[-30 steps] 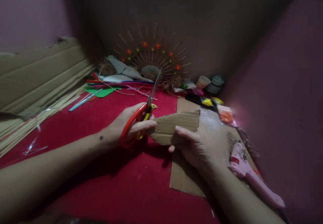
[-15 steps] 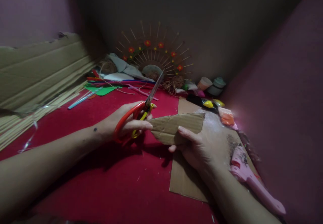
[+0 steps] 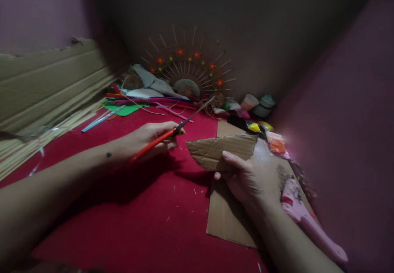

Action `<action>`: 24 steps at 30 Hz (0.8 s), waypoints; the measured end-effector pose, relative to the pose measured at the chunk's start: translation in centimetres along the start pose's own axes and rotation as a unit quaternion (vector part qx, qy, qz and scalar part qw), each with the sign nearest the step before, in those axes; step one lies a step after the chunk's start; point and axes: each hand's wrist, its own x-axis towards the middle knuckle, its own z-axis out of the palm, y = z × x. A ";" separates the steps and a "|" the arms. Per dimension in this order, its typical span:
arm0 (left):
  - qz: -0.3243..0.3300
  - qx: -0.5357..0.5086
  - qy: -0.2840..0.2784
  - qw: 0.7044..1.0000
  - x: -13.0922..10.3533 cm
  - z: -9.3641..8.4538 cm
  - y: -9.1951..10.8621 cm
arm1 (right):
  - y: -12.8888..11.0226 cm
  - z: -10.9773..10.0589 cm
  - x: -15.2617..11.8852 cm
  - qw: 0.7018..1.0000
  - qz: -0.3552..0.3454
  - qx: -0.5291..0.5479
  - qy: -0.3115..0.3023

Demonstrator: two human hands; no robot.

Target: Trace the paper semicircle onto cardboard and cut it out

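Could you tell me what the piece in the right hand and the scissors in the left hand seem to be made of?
The piece looks like matt brown corrugated cardboard, its cut edges ragged. The scissors appear to have glossy red plastic handles and thin greyish blades, probably metal.

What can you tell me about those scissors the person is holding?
The scissors have bright orange-red plastic handles and slim grey metal blades. The left hand grips the handles, above the red cloth. The blades look shut or nearly so, pointing up and right toward the far clutter, clear of the cardboard piece in the right hand.
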 end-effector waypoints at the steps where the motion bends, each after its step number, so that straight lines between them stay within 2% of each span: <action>1: 0.008 0.023 -0.013 1.000 0.1 -0.3 -0.1 | 0.0 0.0 0.1 1.000 -0.007 -0.001 0.004; 7: 0.010 0.114 -0.074 0.991 0.1 -1.1 0.1 | -0.4 -0.1 0.6 0.998 -0.008 0.012 0.055; 13: 0.020 0.144 -0.074 0.987 -0.4 -1.3 0.4 | -0.8 -0.1 0.8 0.995 -0.018 0.027 0.098; 16: 0.031 0.159 -0.083 0.983 -0.4 -1.4 0.6 | -0.8 0.0 0.8 0.994 -0.023 0.033 0.104; 24: 0.001 0.217 -0.124 0.968 -0.3 -1.2 0.9 | -0.5 0.2 0.9 0.993 -0.043 0.038 0.102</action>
